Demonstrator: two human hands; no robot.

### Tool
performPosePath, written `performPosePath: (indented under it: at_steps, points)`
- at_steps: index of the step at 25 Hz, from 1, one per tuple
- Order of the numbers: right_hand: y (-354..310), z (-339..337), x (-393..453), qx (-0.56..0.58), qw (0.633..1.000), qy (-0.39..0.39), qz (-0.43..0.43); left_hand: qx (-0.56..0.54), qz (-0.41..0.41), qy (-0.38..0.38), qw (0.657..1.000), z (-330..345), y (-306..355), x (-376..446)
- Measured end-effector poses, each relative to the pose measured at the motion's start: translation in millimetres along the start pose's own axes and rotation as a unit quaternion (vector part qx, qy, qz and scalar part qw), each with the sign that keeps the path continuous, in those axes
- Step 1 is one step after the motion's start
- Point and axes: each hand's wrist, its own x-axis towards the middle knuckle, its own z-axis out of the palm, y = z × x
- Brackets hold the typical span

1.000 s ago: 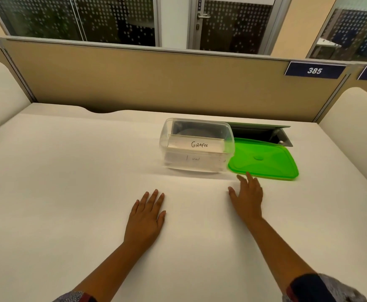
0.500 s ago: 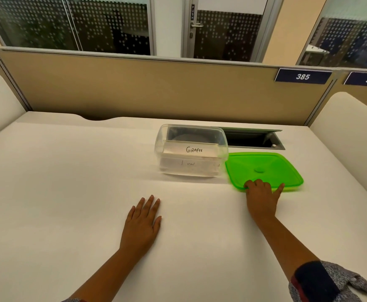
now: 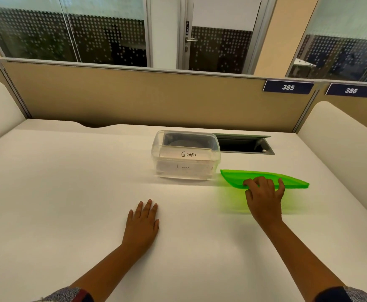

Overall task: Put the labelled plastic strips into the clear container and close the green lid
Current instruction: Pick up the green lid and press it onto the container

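From the head camera, a clear, round-cornered plastic container (image 3: 185, 155) sits on the white desk (image 3: 58, 192) at about twelve o'clock from the person. Inside it stand labelled plastic strips (image 3: 185, 154). The frontmost reads "GIRAFEE", and a second with fainter writing shows below it. I can count two for certain, and any further ones are too blurred to separate.

At about two o'clock from the person, just right of the container, the right hand (image 3: 264, 196) grips the near edge of the flat, translucent green plastic lid (image 3: 265, 177). Its fingers curl over the top, and the lid is raised and tilted off the desk, casting a green tint below. The left hand (image 3: 143, 223) rests flat on the desk at about eleven o'clock, fingers straight and holding nothing.

No strips lie loose on the desk, so the filling looks done. What is left, as I judge it, is to carry the lid over the open rim and press it shut.

Counted: one container, one lid, two hands, and one cable hatch (image 3: 243, 144) behind the container.
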Motion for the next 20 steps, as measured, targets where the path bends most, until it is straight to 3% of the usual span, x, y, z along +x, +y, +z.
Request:
performPosePath:
  at_steps: [3,6,8,12,17,20]
  points:
    - [-10.4,-11.6,-4.1,0.023,0.999,0.031,-0.005,-0.013,0.061,0.017,0.998,-8.4,9.0,-12.0]
    - [-28.7,-24.3,-3.5,0.035,0.998,0.044,-0.023,-0.022,0.194,0.127,0.973,-24.0,23.7,-23.5]
    - [-44.1,-34.0,0.3,0.031,0.997,0.055,-0.038,-0.053,0.232,0.192,0.952,-36.5,37.9,-24.3]
    - [-72.9,-54.1,8.7,0.059,0.993,0.068,-0.071,-0.156,0.216,0.208,0.941,-60.8,63.8,-16.6]
    - [-102.7,-71.7,9.0,0.163,0.976,0.074,-0.124,-0.245,0.148,0.177,0.942,-69.5,65.7,-3.2]
    - [-112.7,-79.3,10.1,0.216,0.960,0.093,-0.154,-0.312,0.121,0.196,0.922,-75.1,56.8,-1.1]
